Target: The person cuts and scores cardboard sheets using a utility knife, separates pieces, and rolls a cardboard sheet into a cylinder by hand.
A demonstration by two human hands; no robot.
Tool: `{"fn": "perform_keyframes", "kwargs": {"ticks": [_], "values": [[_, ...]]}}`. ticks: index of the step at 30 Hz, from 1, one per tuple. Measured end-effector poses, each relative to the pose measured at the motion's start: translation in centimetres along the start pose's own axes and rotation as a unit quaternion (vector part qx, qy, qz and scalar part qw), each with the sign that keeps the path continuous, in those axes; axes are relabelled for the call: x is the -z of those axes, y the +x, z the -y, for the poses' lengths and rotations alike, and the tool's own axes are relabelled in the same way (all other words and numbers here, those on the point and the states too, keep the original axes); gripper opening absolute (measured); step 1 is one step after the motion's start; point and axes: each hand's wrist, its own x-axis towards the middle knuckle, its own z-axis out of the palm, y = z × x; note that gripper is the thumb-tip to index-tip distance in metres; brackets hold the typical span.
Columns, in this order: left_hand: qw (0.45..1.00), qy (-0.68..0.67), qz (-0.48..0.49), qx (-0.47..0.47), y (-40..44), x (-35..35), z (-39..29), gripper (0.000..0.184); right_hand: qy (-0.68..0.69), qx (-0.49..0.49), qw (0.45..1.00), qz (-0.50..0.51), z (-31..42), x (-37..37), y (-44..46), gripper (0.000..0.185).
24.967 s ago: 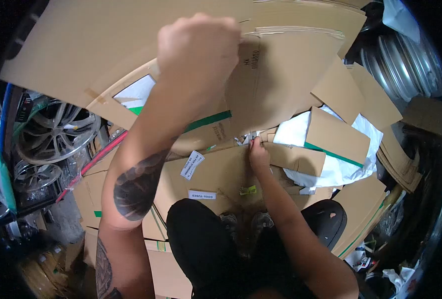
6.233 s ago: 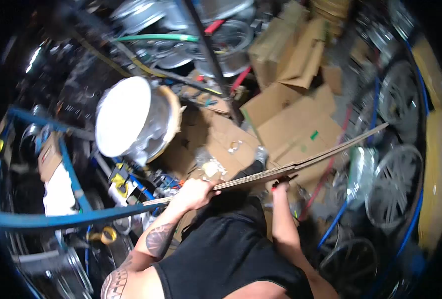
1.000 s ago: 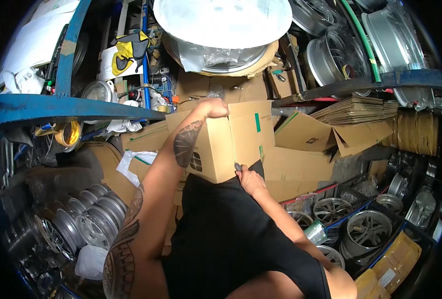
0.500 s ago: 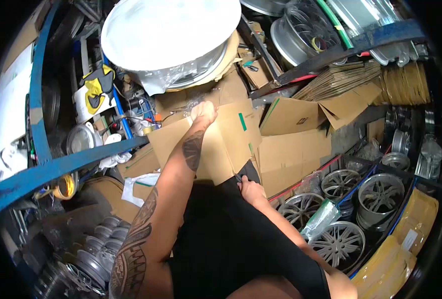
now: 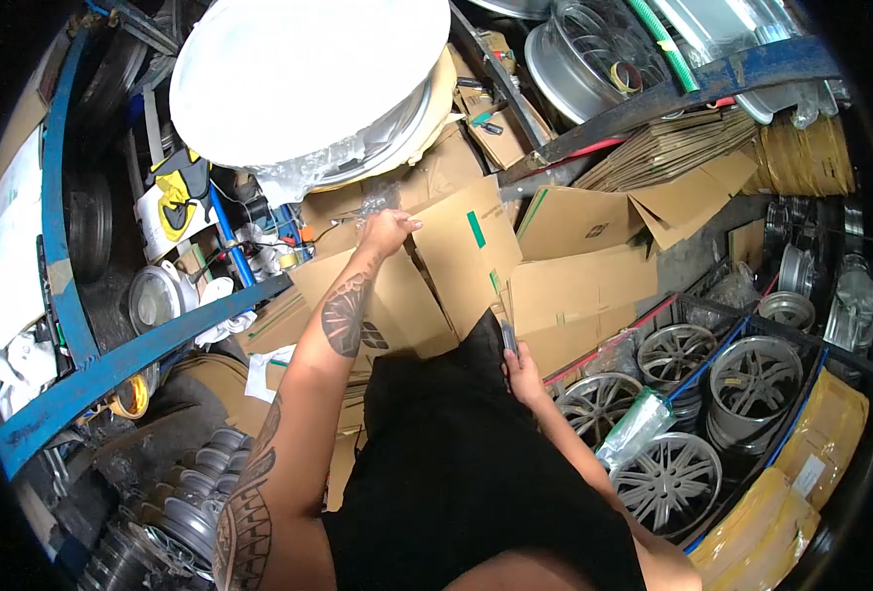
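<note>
My left hand [image 5: 389,232] is closed at the upper edge of a folded brown cardboard box [image 5: 466,241], fingers curled and thumb to the right. The box leans in front of my body, with a strip of green tape [image 5: 476,229] on its right panel and a dark gap between its panels. My right hand [image 5: 523,374] is beside the black shorts, below the box's right corner. It is closed around a slim dark and grey utility knife [image 5: 508,337] that points up and away from me.
A large white-covered wheel [image 5: 308,79] stands on cardboard ahead. Flattened boxes [image 5: 584,286] lean to the right. Alloy wheels [image 5: 665,478] fill a rack at the lower right, and more wheels [image 5: 185,512] lie lower left. Blue metal beams [image 5: 141,360] cross on the left.
My left hand has shifted slightly left and down, and a gap has appeared between the box panels. My right hand has drawn away from the box to the right, showing the knife.
</note>
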Motion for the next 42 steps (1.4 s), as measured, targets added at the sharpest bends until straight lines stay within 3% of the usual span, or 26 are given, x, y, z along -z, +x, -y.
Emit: {"fn": "perform_keyframes", "kwargs": {"ticks": [3, 6, 8, 9, 12, 15, 18, 20, 21, 24, 27, 33, 38, 39, 40, 41, 42], "values": [[1.000, -0.001, 0.026, -0.003, 1.3, -0.5, 1.4, 0.037, -0.107, 0.070, 0.991, 0.034, 0.0, 0.2, 3.1, 0.021], [0.999, 0.000, 0.044, -0.012, 2.0, 0.5, 1.6, 0.034, -0.096, 0.195, 0.976, -0.013, -1.1, 0.6, 7.4, 0.012], [0.997, -0.019, 0.069, 0.034, 2.2, 0.8, 2.1, 0.035, -0.157, 0.237, 0.957, -0.059, -1.8, 2.0, 10.9, 0.014], [0.997, -0.062, 0.020, 0.041, 1.9, 0.0, 3.0, 0.036, -0.184, 0.260, 0.945, -0.078, -1.9, 2.4, 12.9, 0.015], [0.993, -0.036, 0.037, 0.102, 0.9, 0.7, 2.0, 0.038, 0.018, 0.080, 0.996, -0.034, -3.5, 4.2, 17.3, 0.026], [0.995, -0.012, 0.004, 0.096, -1.1, 2.2, -0.2, 0.040, -0.078, 0.014, 0.997, -0.010, -5.2, 7.6, 13.0, 0.046], [0.996, -0.033, -0.019, 0.074, -0.8, 1.8, 0.7, 0.039, -0.078, 0.051, 0.976, 0.195, -18.7, 11.0, 8.3, 0.059], [0.997, -0.063, -0.029, 0.045, -0.5, 1.2, 1.4, 0.039, -0.077, -0.016, 0.970, 0.230, -20.0, 12.7, 2.1, 0.055], [0.996, -0.064, 0.002, 0.062, -0.4, 1.2, 1.4, 0.040, -0.086, -0.048, 0.970, 0.222, -18.5, 13.4, -0.6, 0.053], [0.998, -0.036, -0.050, 0.004, 2.0, -2.4, 5.3, 0.036, -0.121, -0.073, 0.977, 0.159, -14.2, 14.4, -3.7, 0.048], [0.996, 0.003, -0.089, 0.014, -0.9, 0.2, 1.2, 0.033, -0.162, -0.023, 0.981, 0.101, -7.9, 12.9, -3.7, 0.043], [0.996, -0.003, -0.084, -0.005, -3.5, 0.5, 1.0, 0.033, -0.223, 0.064, 0.971, 0.058, 0.3, 9.1, -3.6, 0.035], [0.993, -0.057, -0.097, -0.043, -6.1, 2.2, 2.8, 0.031, -0.277, 0.064, 0.957, 0.053, 1.9, 9.0, -11.0, 0.030], [0.989, -0.141, -0.030, 0.004, -6.0, 2.4, 3.4, 0.030, -0.286, 0.065, 0.955, 0.047, 2.3, 9.0, -12.8, 0.029], [0.933, -0.308, -0.051, -0.182, -0.1, -4.9, 11.6, 0.032, -0.294, 0.065, 0.953, 0.043, 2.8, 8.9, -14.3, 0.029], [0.978, -0.181, -0.043, -0.094, -2.1, -2.1, 8.9, 0.033, -0.301, 0.065, 0.950, 0.040, 3.5, 8.7, -15.3, 0.028], [0.983, -0.158, -0.040, -0.082, -2.4, -1.6, 8.6, 0.036, -0.306, 0.057, 0.950, 0.034, 3.8, 8.1, -15.2, 0.028]]}}
